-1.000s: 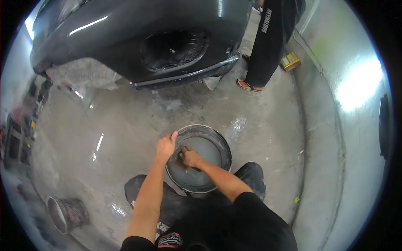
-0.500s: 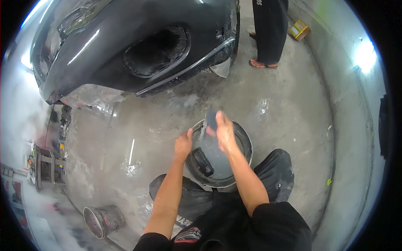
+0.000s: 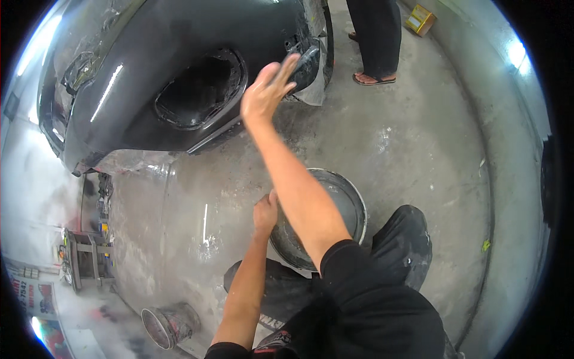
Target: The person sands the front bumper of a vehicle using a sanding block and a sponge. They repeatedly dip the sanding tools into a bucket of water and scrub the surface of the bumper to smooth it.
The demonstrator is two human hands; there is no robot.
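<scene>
My left hand [image 3: 265, 210] is closed round the left rim of a round metal pan [image 3: 350, 203] holding grey liquid, by my knees. My right hand [image 3: 269, 93] reaches forward over the lower corner of a dark grey car body panel [image 3: 143, 54], its fingers long and close together over a dark grey flat pad [image 3: 290, 70], mostly hidden behind them. Whether the pad touches the panel I cannot tell. The panel has an oval opening [image 3: 200, 90] left of my hand. My right forearm covers part of the pan.
Another person's legs [image 3: 376, 42] in dark trousers and sandals stand right of the panel, near a yellow can [image 3: 420, 21]. A walled edge [image 3: 508, 149] runs along the right. At lower left are a bucket [image 3: 167, 326] and a grey stand [image 3: 89, 257] with small items.
My right hand has lifted a dark flat pad out of the pan and moved it forward to the panel. My left hand has stayed at the pan's rim.
</scene>
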